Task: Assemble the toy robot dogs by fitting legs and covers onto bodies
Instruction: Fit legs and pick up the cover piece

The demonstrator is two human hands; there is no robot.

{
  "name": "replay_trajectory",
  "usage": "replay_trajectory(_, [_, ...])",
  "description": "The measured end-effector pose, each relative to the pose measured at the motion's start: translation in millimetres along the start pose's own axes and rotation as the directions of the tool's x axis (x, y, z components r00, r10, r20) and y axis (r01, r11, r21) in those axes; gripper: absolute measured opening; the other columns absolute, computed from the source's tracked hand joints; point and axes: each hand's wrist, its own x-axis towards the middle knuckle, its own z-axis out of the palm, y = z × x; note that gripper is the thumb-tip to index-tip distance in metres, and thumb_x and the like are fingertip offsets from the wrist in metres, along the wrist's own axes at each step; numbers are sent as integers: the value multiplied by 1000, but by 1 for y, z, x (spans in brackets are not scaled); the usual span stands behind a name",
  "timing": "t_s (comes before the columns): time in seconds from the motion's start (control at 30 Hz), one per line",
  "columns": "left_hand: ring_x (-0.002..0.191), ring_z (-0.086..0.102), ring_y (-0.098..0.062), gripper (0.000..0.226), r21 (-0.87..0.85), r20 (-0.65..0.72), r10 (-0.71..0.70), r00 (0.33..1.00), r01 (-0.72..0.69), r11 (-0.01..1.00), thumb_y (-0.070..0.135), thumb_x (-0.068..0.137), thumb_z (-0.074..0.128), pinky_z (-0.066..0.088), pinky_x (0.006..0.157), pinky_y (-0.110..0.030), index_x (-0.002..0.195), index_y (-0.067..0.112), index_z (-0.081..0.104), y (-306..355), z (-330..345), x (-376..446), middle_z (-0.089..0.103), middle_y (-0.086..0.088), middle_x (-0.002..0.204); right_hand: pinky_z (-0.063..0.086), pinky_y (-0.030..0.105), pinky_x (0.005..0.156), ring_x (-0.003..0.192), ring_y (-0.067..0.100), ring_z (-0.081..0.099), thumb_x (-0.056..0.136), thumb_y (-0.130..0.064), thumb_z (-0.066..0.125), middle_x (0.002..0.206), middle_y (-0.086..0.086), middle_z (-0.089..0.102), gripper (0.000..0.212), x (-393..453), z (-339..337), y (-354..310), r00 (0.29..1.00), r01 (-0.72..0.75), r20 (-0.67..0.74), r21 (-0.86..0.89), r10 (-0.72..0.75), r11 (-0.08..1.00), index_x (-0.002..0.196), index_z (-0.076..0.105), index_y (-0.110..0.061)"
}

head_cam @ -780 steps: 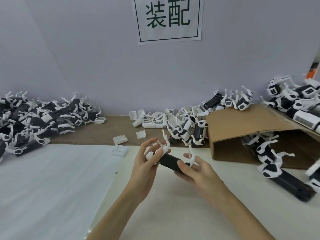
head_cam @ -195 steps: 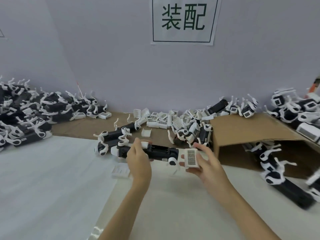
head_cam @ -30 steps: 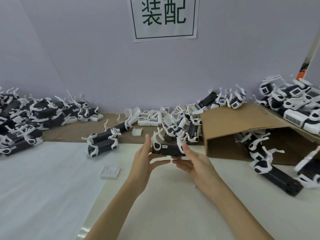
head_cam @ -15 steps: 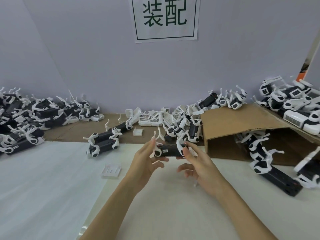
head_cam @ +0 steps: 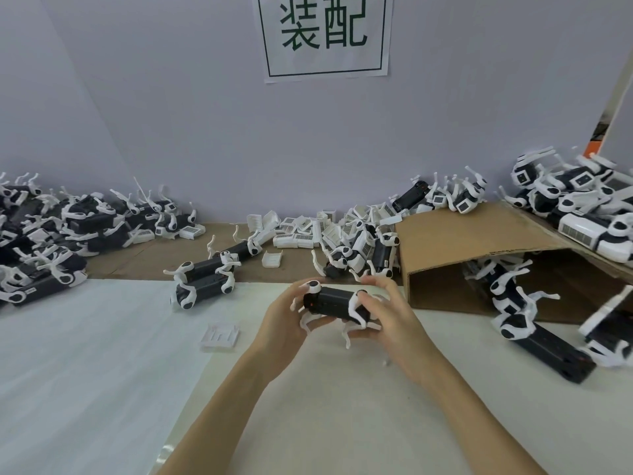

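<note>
Both hands hold one black toy dog body (head_cam: pixel 333 301) with white legs just above the table's middle. My left hand (head_cam: pixel 286 317) grips its left end, fingers curled under it. My right hand (head_cam: pixel 388 311) wraps the right end, thumb over a white leg. The legs now point down toward the table. A loose white cover (head_cam: pixel 220 335) lies flat on the table to the left of my hands. Two dogs with legs (head_cam: pixel 209 279) lie behind it.
A heap of white covers (head_cam: pixel 305 231) sits at the back centre. Piles of dogs fill the far left (head_cam: pixel 44 234) and far right (head_cam: pixel 582 207). A cardboard box (head_cam: pixel 455 248) on its side holds more dogs at the right. A white sheet (head_cam: pixel 85 354) covers the table's left.
The dog body has been turned over in my hands: its legs pointed up half a second ago and now point down. Both hands have closed more firmly round its ends.
</note>
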Motion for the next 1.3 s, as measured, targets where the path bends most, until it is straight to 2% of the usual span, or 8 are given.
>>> replay_trajectory(0.2, [103,75,-42,38,386,60,-28,998,3,923,46,103,62,62,93,-48,135,25,65,3,-3,-4,73,-21,125,59,35,80,105,25,71,79,-27,63,120,14,62,30,-1,-1,1,991,133,12,-68,-133,989,109,68,-23])
replay_trajectory(0.4, [118,65,-21,66,374,178,160,971,-217,902,28,85,75,50,106,-43,149,31,58,3,-7,-5,66,-3,141,52,34,103,119,13,68,88,-45,80,129,-16,69,57,-2,-6,-5,992,115,61,-113,-109,987,139,57,-38])
replay_trajectory(0.6, [95,68,-16,40,637,134,454,881,-428,641,52,98,55,51,77,-20,104,18,74,-2,-5,-9,75,2,98,61,34,87,114,18,69,86,-17,84,120,-10,71,52,-16,17,-16,947,313,-5,-195,-320,930,131,62,-26])
replay_trajectory(0.7, [71,61,-14,40,727,86,665,742,-503,467,53,99,56,47,66,-29,79,20,67,-21,5,-10,65,3,72,56,29,90,115,17,66,89,-15,81,121,-10,69,42,-24,38,-9,903,424,88,-353,-421,834,126,63,-26])
replay_trajectory(0.9, [84,66,-26,51,664,-19,697,717,-512,545,60,105,38,53,73,-54,87,24,69,-14,-1,-10,71,2,85,51,20,93,122,14,62,99,-7,67,130,-13,64,32,-25,52,-2,862,492,32,-288,-505,822,127,57,-20])
replay_trajectory(1.0, [108,61,-14,33,806,176,624,761,-475,352,60,97,55,52,93,-45,122,40,63,-10,-8,-7,69,15,111,52,22,92,119,12,64,100,-3,63,127,-3,68,24,-22,47,-8,870,469,-134,-74,-474,880,122,57,-9])
replay_trajectory(1.07, [121,52,4,61,869,306,580,755,-471,153,65,87,71,42,105,-25,139,38,53,-8,-14,-5,63,26,123,54,24,92,117,14,66,101,-2,61,124,-3,71,20,-20,39,-11,886,433,-185,3,-425,901,121,58,-8])
replay_trajectory(1.3, [111,56,5,65,849,424,644,637,-527,-37,73,80,77,37,99,-16,123,27,60,0,-20,-1,64,24,116,56,25,87,113,11,68,102,-7,61,123,-9,72,18,-17,34,-7,907,393,-166,9,-386,919,119,59,-12])
